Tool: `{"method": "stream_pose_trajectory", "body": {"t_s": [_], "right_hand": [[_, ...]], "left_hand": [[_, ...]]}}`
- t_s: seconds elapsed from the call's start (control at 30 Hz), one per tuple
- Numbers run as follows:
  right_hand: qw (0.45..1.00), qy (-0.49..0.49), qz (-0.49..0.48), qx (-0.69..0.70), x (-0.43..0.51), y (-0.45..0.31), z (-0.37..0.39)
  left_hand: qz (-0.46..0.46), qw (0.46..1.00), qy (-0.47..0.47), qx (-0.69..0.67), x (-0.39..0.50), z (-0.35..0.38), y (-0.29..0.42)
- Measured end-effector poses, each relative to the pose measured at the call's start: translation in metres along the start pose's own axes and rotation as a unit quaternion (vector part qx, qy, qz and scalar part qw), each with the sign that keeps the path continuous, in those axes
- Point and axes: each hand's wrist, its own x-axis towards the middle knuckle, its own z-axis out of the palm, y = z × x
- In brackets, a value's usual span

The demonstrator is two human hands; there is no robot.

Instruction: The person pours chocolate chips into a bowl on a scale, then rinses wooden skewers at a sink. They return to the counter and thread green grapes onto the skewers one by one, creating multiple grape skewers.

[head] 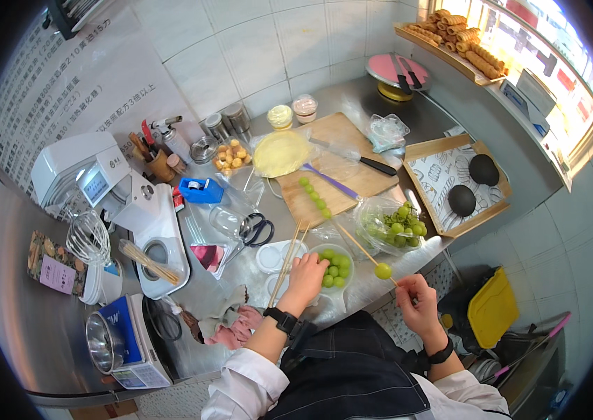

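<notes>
My right hand [418,303] pinches the lower end of a bamboo skewer [360,242]. One green grape [383,271] is threaded on it, close above the fingers. My left hand [308,277] reaches over the rim of a translucent handled bowl [340,302]; its fingertips are among the green grapes [335,271], and whether they grip one is hidden. On the wooden cutting board [322,131] lies a row of skewered grapes [315,197]. Beyond the bowl, a clear plastic bag [367,212] holds more grapes on their stems [401,228]. Loose bamboo skewers [287,262] lie beside my left hand.
A black-handled knife [377,166] and purple-handled tool [333,181] rest on the board. Scissors [258,233], a blue tape dispenser [201,190] and a stand mixer [136,197] stand left. A cardboard tray [417,157] with two black buns [461,200] lies right.
</notes>
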Motion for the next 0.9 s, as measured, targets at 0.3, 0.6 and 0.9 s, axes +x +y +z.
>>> {"method": "stream_pose_trajectory", "body": {"t_s": [0.3,0.6,0.9], "right_hand": [[0.994,-0.025,-0.063,-0.091,-0.002,-0.023,-0.008],[0.955,-0.101,-0.25,-0.126,0.003,-0.07,0.007],[0.959,-0.098,-0.244,-0.102,0.002,-0.073,0.021]], "left_hand": [[-0.158,0.792,0.008,-0.59,-0.019,-0.092,0.019],[0.004,0.491,0.218,-0.844,-0.095,-0.158,0.025],[-0.147,0.547,0.268,-0.78,-0.107,-0.168,0.039]]}}
